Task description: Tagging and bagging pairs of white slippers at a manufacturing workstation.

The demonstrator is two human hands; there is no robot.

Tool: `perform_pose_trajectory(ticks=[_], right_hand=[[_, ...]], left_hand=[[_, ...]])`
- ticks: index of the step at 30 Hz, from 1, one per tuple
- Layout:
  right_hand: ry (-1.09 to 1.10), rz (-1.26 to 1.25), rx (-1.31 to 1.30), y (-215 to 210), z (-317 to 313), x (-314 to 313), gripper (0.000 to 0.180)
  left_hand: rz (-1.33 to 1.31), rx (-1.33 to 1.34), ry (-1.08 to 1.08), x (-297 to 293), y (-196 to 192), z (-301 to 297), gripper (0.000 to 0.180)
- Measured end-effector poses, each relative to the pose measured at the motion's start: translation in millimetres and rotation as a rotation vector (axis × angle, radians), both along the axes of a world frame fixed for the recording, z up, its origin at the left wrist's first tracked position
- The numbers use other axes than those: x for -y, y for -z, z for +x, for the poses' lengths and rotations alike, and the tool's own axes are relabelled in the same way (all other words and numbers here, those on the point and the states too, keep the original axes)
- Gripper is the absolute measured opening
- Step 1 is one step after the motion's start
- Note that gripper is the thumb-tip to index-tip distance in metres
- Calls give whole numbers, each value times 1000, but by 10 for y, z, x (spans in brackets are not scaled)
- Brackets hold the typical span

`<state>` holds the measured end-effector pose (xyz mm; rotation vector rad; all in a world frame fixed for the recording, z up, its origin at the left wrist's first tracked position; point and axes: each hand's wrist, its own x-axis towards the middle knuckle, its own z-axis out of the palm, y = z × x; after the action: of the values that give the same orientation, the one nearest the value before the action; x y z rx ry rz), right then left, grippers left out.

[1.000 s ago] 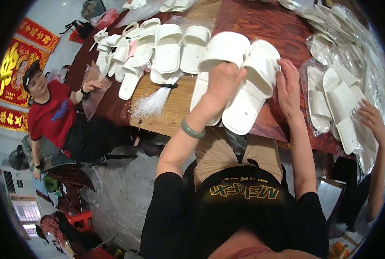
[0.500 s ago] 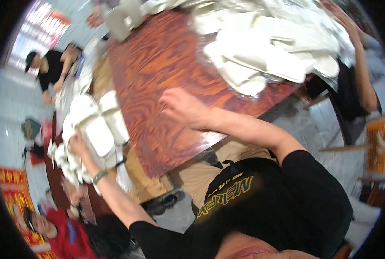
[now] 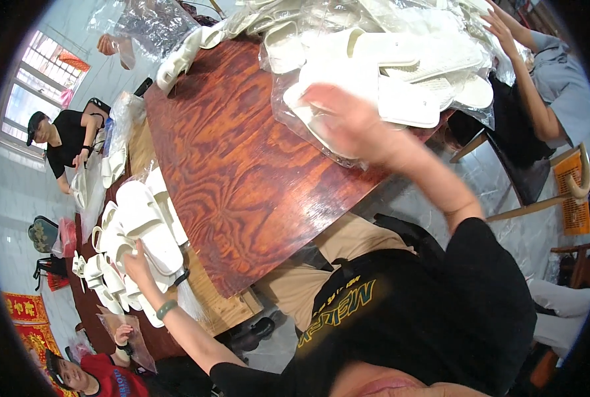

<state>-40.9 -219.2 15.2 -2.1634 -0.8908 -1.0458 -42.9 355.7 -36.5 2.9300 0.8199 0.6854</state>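
My left hand [image 3: 136,266] is closed on the edge of a white slipper [image 3: 150,228] in a heap at the left of the table, its thumb and fingers partly hidden by the slippers. Blurred by motion, my right hand [image 3: 351,126] hovers over the near left edge of a pile of white slippers in clear plastic bags [image 3: 407,99]. Its fingers look stretched out, and I see nothing held in them.
The reddish-brown wood-grain tabletop [image 3: 228,172] lies before me. A person in black [image 3: 73,135] handles slippers at far left; one in red [image 3: 113,377] holds a clear bag at lower left. Another person's arm [image 3: 530,92] reaches the pile from the right, beside a wooden chair [image 3: 559,192].
My right hand has swung from over the bare tabletop up and right to the bagged pile. My left hand stays at the slippers. The view has shifted slightly.
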Motion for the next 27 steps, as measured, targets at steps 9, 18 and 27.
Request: perform_pose_trajectory(ticks=[9,18,27], right_hand=[[183,-445,-461,-104,713,1513,49],[70,-86,-743,123,1051,1182,37],[-59,333,-619,-119,381,904,43]], left_hand=[[-72,79,141,501,-209,-708,54],[-209,-41,315,1574,-224,-812,57],[-296,-16,503,1907,-313,-999,47]])
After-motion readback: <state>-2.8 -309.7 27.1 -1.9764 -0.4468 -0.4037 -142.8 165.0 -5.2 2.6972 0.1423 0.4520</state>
